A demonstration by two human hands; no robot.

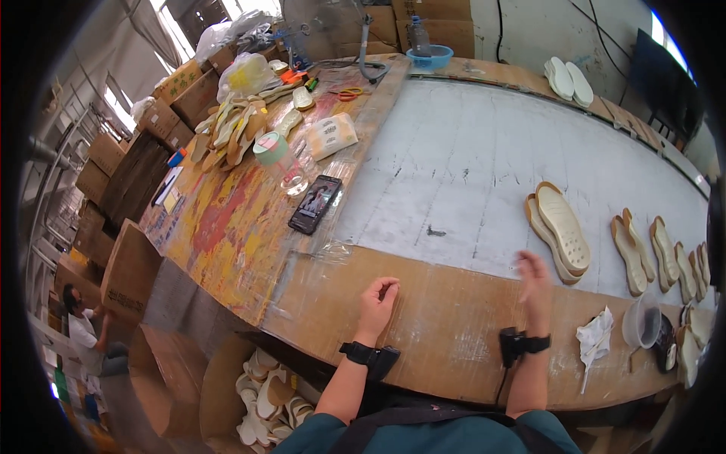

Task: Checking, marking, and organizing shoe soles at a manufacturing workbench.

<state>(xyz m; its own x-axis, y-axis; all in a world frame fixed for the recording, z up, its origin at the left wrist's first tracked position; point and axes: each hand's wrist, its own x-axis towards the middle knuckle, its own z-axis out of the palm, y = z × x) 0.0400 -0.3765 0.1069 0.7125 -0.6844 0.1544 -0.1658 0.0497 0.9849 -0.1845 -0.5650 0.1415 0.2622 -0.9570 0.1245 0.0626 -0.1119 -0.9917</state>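
Note:
Over the brown board along the near edge, my left hand [376, 304] is curled closed, and nothing shows in it. My right hand [536, 286] is raised, its fingers loosely stretched and slightly blurred, holding nothing that I can see. Just beyond it to the right lies a pair of cream shoe soles [561, 219] with tan edges, one overlapping the other. Further right, several more soles [629, 253] stand in a row of pairs along the white work surface [446, 174]. Each wrist wears a black strap with a small device.
Left of the white surface are a phone [315, 204], a lidded bottle [280, 160], a tissue pack [331, 136], scissors [348, 93] and a sole pile [231, 132]. A clear cup [641, 321] and crumpled white cloth [595, 337] sit at right. A carton of soles [219, 393] stands below; a person [87, 333] is far left.

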